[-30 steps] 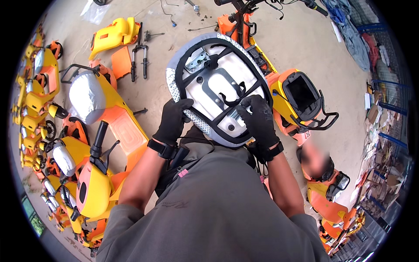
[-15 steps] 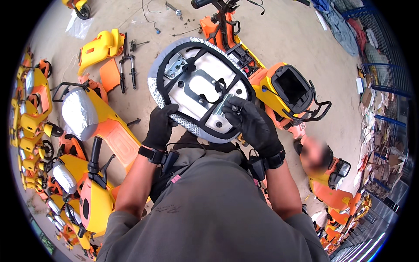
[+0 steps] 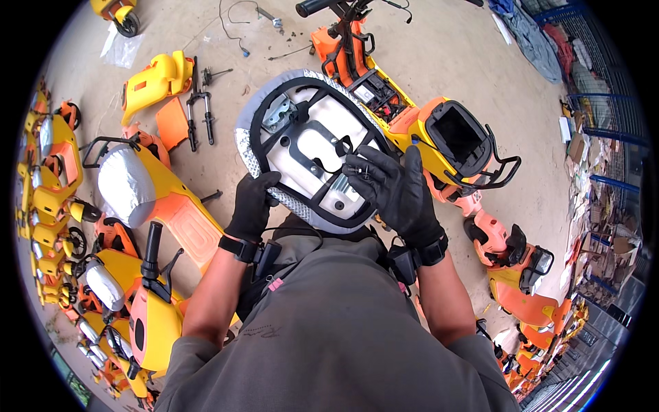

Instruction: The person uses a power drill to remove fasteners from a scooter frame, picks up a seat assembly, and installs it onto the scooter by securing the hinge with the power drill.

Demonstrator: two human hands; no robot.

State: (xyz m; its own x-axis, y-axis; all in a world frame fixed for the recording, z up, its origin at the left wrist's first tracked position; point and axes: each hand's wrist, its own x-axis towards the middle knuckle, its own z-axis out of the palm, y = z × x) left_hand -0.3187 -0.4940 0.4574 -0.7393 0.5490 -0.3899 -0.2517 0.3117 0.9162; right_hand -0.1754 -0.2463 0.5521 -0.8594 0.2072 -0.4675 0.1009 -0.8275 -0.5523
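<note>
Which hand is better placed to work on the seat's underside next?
Probably the right hand: its curled fingers are over the seat's underside. The left hand grips the seat's rim, so it seems better suited to steadying.

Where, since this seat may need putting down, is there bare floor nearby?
A broad patch of floor lies right, between the open-topped scooter and the piled clutter at the rim. A smaller strip shows between the black fork and the held seat. Crowded: the left edge, where yellow scooters stand close together.
</note>
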